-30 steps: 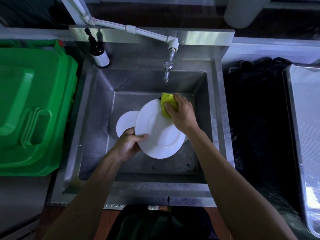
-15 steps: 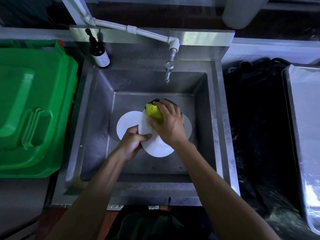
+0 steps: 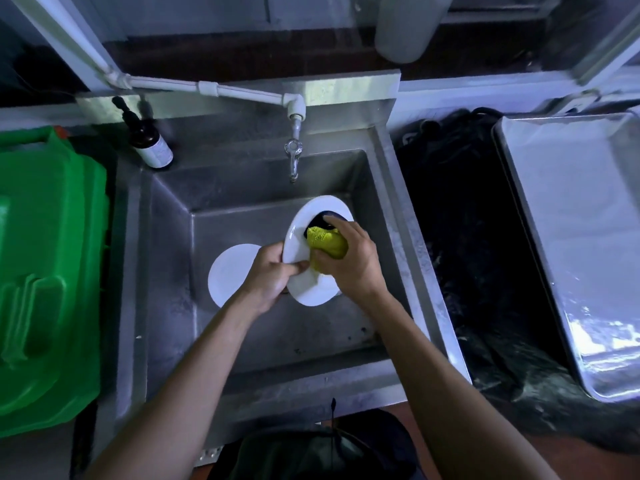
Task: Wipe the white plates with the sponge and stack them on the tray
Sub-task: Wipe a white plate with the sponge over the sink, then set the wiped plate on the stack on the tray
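Over the steel sink basin (image 3: 166, 271), our left hand (image 3: 268, 277) grips the near-left rim of a tilted round white plate (image 3: 313, 289). Our right hand (image 3: 353, 261) clenches the yellow-green sponge (image 3: 325, 242) against its face. Another white plate (image 3: 230, 271) lies left of our hands, perhaps flat on the bottom.

Bare forearms (no sleeves), dark garment (image 3: 311, 452)

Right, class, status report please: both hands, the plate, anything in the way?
Left hand grips plate rim. Right hand rubs sponge on it. Second plate lies in sink. Tray bare, nothing blocking.
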Demonstrator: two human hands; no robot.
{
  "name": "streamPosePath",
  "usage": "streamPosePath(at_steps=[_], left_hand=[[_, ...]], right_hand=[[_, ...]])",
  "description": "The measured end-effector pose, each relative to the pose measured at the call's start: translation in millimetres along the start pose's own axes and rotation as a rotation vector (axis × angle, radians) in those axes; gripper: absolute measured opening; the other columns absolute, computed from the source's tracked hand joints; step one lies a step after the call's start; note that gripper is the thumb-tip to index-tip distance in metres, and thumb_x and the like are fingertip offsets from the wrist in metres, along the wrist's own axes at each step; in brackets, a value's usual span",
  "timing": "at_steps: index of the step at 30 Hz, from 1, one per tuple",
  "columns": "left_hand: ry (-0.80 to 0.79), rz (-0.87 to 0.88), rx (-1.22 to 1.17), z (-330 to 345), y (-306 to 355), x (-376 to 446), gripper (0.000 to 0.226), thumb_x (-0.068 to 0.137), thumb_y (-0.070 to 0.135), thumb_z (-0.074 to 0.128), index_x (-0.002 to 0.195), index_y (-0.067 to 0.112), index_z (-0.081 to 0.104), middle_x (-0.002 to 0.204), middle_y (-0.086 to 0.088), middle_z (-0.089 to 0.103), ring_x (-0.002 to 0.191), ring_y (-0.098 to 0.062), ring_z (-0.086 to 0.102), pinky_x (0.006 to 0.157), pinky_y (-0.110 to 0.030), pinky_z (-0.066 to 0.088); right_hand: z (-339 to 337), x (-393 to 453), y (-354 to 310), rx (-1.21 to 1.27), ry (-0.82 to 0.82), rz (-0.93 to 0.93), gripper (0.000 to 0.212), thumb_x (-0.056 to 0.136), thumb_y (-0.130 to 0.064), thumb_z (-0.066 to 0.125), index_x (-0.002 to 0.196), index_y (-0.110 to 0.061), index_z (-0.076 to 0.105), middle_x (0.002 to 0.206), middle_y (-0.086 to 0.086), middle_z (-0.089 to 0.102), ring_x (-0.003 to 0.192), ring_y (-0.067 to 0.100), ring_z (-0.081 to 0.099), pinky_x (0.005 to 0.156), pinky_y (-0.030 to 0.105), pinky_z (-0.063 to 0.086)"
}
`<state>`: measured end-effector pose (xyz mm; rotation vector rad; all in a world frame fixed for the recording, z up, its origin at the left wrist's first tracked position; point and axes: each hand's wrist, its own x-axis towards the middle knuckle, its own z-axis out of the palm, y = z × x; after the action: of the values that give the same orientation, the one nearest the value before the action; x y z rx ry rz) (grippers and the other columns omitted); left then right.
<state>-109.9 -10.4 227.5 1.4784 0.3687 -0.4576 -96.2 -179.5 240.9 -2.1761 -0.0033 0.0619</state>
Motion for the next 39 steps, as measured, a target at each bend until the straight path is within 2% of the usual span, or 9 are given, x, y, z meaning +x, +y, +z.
streamPosePath(at_steps=[5,8,13,16,18,21,26,32,39], left_hand=[[-0.038,0.094,0.253,15.7,19.3,13.6,0.013,0.088,0.008,0.071,0.1,0.013,0.072,0.099,-0.007,0.078,0.095,-0.026,0.073,0.085,-0.045,0.058],[-0.037,0.193,0.516,27.2,31.7,21.4,0.002,0.091,0.012,0.069,0.092,0.013,0.068,0.088,-0.004,0.074,0.083,-0.026,0.068,0.073,-0.039,0.053],[-0.079,0.39,0.863,56.4,59.9,25.5,0.025,0.092,0.013,0.063,0.074,0.006,0.048,0.07,-0.017,0.056,0.072,-0.04,0.057,0.057,-0.036,0.032],[-0.111,0.521,0.96,88.0,77.4,27.4,0.023,0.092,0.009,0.062,0.072,0.014,0.053,0.064,-0.005,0.05,0.073,-0.043,0.058,0.057,-0.04,0.041],[-0.145,0.629,1.051,113.0,89.7,28.7,0.015,0.095,0.01,0.059,0.104,0.016,0.071,0.074,-0.011,0.06,0.074,-0.041,0.061,0.063,-0.046,0.051],[-0.146,0.837,1.144,157.4,105.6,33.4,0.051,0.096,0.006,0.056,0.137,0.035,0.063,0.102,-0.013,0.075,0.082,-0.039,0.068,0.065,-0.043,0.057],[-0.167,0.972,1.216,247.3,124.2,52.1,0.065,0.095,-0.005,0.048,0.144,0.037,0.055,0.143,0.0,0.06,0.132,-0.02,0.058,0.1,-0.043,0.054],[-0.198,1.006,1.347,359.0,137.8,81.0,0.074,0.091,-0.008,0.041,0.148,0.038,0.05,0.15,-0.004,0.053,0.141,-0.021,0.048,0.114,-0.038,0.041],[-0.271,0.949,1.535,461.5,126.3,114.0,0.077,0.089,-0.008,0.035,0.15,0.036,0.045,0.146,-0.003,0.056,0.132,-0.027,0.054,0.107,-0.045,0.042]], right_hand=[[-31.6,-2.6,6.0,-0.137,0.068,-0.002,0.059,0.075,-0.02,0.082,0.131,-0.018,0.064,0.121,0.004,0.064,0.108,0.029,0.059,0.09,0.05,0.05],[-54.7,-6.6,10.0,-0.222,0.142,0.022,0.058,0.075,-0.023,0.081,0.131,-0.022,0.065,0.121,0.001,0.065,0.11,0.027,0.057,0.091,0.051,0.049],[-99.7,-15.1,19.9,-0.368,0.205,0.03,0.056,0.077,-0.03,0.076,0.132,-0.027,0.063,0.122,-0.002,0.062,0.106,0.026,0.053,0.09,0.053,0.048],[-133.6,-19.0,30.6,-0.411,0.276,0.015,0.055,0.078,-0.03,0.076,0.131,-0.029,0.063,0.122,-0.005,0.062,0.105,0.024,0.053,0.088,0.051,0.048],[-161.1,-21.2,41.0,-0.436,0.33,0.013,0.054,0.076,-0.03,0.076,0.129,-0.03,0.064,0.12,-0.005,0.063,0.103,0.024,0.053,0.086,0.05,0.048],[-206.8,-24.1,59.9,-0.454,0.387,0.04,0.056,0.074,-0.028,0.077,0.128,-0.031,0.064,0.119,-0.004,0.063,0.106,0.026,0.054,0.088,0.05,0.048],[-285.1,-29.3,96.6,-0.44,0.48,0.092,0.054,0.073,-0.026,0.077,0.125,-0.034,0.066,0.115,-0.005,0.064,0.103,0.027,0.054,0.087,0.048,0.047],[-360.8,-30.3,145.1,-0.407,0.547,0.1,0.051,0.074,-0.02,0.076,0.122,-0.033,0.068,0.112,-0.005,0.066,0.102,0.029,0.055,0.085,0.048,0.047],[-412.9,-26.6,207.5,-0.438,0.526,0.177,0.048,0.075,-0.02,0.072,0.12,-0.035,0.067,0.112,-0.008,0.063,0.099,0.026,0.052,0.082,0.045,0.044]])
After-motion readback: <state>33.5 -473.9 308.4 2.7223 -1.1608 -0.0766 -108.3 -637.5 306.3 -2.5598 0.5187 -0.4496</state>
